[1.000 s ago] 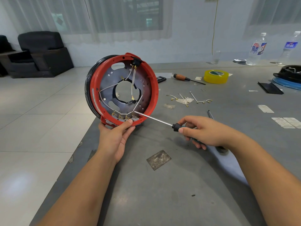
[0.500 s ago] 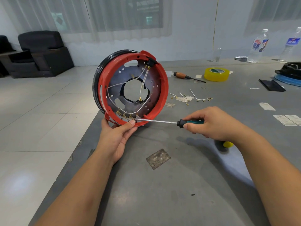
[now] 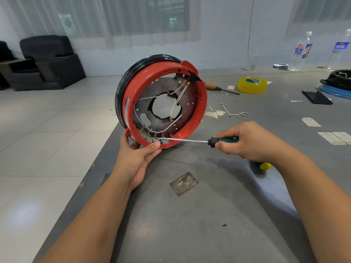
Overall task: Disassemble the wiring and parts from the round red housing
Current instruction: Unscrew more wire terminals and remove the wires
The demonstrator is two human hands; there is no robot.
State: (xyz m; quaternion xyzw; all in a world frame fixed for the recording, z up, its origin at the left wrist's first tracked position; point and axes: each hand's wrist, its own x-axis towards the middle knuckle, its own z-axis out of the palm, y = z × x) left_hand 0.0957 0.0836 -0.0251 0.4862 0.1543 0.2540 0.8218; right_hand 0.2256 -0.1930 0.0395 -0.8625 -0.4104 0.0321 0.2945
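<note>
red housing point(image 3: 197, 118) upright on edge | left hand point(image 3: 136, 158) grips its lower rim | right hand point(image 3: 245, 141) holds screwdriver point(image 3: 190, 140), tip at housing's bottom terminals point(image 3: 152, 134)

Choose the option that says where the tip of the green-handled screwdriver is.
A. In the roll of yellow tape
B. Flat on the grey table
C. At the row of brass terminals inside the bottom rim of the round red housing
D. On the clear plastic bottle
C: the right hand holds the green-handled screwdriver, its shaft reaching the brass terminals in the round red housing.

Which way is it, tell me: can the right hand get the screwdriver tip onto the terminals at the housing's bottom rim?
Probably yes: the right hand holds the screwdriver, whose tip already lies at the terminals inside the open-faced red housing.
</note>
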